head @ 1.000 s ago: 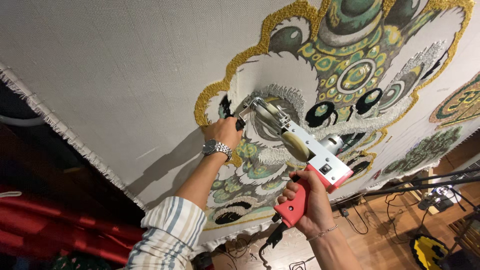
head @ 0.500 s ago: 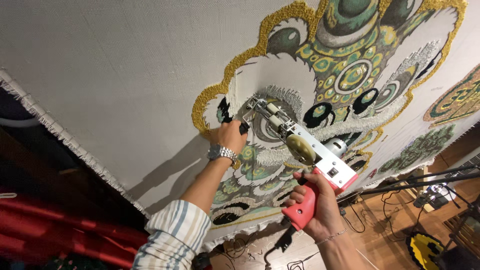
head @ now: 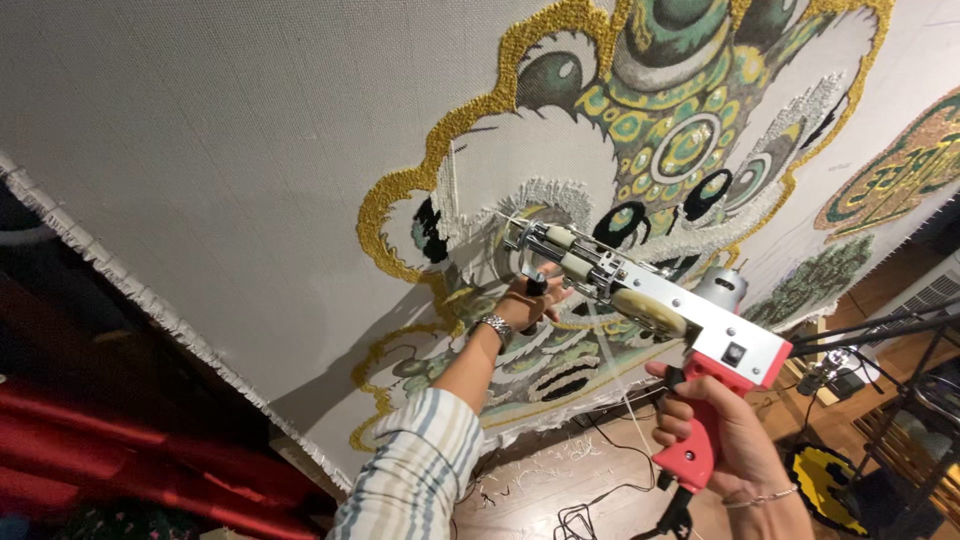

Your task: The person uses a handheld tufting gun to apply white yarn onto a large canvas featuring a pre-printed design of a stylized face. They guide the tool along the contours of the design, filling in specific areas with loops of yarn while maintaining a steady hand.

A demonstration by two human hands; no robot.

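Note:
A tufting gun (head: 640, 300) with a metal body and red pistol grip points at a large stretched cloth (head: 230, 150) bearing a gold, green and white tufted pattern (head: 650, 130). My right hand (head: 715, 440) is closed around the red grip at lower right. My left hand (head: 530, 300), with a metal watch on the wrist and a striped sleeve behind it, grips the black front handle under the gun's nose. The needle end touches the white tufted area near the pattern's left lobe.
The cloth's frayed edge (head: 140, 295) runs diagonally at left, over red fabric (head: 100, 450). A wooden floor with yarn scraps and black cables (head: 570, 490) lies below. A yellow-and-black rug piece (head: 830, 480) and metal stands (head: 890, 330) sit at right.
The gun and both hands have shifted a little right and down along the cloth; the view has tilted with them. Both grips are unchanged.

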